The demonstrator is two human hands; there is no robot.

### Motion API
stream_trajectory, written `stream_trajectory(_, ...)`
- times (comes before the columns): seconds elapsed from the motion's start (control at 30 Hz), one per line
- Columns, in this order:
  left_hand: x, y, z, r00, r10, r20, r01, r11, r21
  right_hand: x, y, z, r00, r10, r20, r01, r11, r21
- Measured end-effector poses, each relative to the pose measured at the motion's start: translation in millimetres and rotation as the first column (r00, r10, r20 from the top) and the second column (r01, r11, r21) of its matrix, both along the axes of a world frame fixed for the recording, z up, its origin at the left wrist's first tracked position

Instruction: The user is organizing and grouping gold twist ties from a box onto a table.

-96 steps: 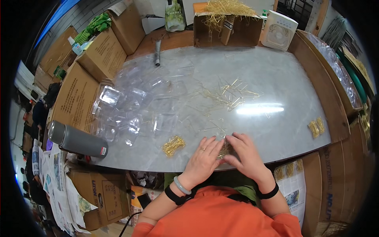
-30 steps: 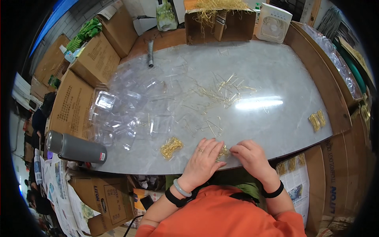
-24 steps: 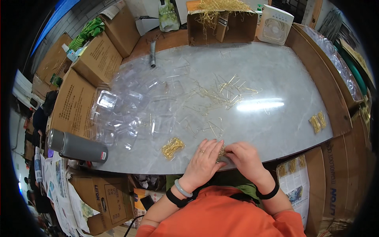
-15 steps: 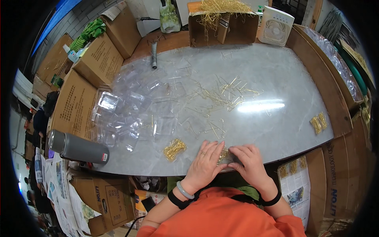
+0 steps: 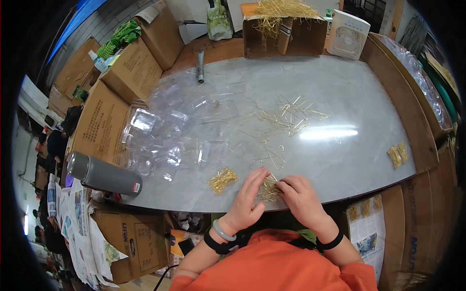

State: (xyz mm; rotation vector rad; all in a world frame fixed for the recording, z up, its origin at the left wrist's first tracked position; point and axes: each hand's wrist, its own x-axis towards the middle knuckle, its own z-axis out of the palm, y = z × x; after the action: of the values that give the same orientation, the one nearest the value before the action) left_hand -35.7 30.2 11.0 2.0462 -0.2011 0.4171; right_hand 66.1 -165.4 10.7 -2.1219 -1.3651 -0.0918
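Note:
Between my hands, at the table's near edge, lies a bundle of gold wire hooks [image 5: 268, 190]. My left hand [image 5: 245, 202] stands along the bundle's left side, fingers stretched out and thumb apart. On the other side, my right hand [image 5: 304, 200] has its bent fingers and thumb closed at the bundle's right edge; the fingertips are partly hidden. A second gold hook bundle [image 5: 223, 180] rests left of my left hand. Loose gold hooks [image 5: 295, 115] are scattered farther back, with a few single hooks [image 5: 272, 156] just beyond my fingers.
Clear plastic boxes [image 5: 177, 121] spread over the table's left side, near a grey bottle [image 5: 109, 175] lying tilted. Another hook bundle [image 5: 398, 154] sits far right. At the back stand a carton draped with gold hooks [image 5: 284, 36] and a white fan [image 5: 348, 35]. Cardboard walls [image 5: 407, 102] edge the table.
My left hand has loosened from the bundle, its thumb moving away, so more of the hooks show. My right fingers stay at the bundle. The whole view has shifted slightly.

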Motion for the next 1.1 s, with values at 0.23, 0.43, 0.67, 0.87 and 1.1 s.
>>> stream_trajectory(0.23, -30.6, -1.4, 20.1, 0.973, 0.218, -0.073, -0.174, 0.906, 0.385, -4.7, -9.6, 17.2, 0.999, -0.037, 0.014, 0.037, 0.999, 0.009)
stream_trajectory(0.43, -29.3, -22.0, 15.6, 0.911, 0.366, -0.187, -0.289, 0.894, 0.343, -28.1, 14.1, 8.3, 0.993, -0.088, 0.076, 0.091, 0.995, -0.030)
stream_trajectory(0.67, -27.9, -18.8, 13.8, 0.978, 0.092, -0.190, -0.090, 0.996, 0.018, -18.0, 8.4, 5.7, 1.000, -0.006, 0.023, 0.007, 1.000, -0.022)
stream_trajectory(0.87, -19.7, -2.5, 20.1, 0.997, 0.041, -0.061, -0.015, 0.927, 0.375, 0.1, 4.8, 4.1, 0.997, 0.070, 0.033, -0.069, 0.997, -0.025)
stream_trajectory(1.1, 0.7, -1.3, 1.9, 0.996, 0.068, -0.051, -0.045, 0.928, 0.369, 13.1, 2.6, 2.3, 1.000, 0.029, -0.010, -0.029, 0.999, 0.019)
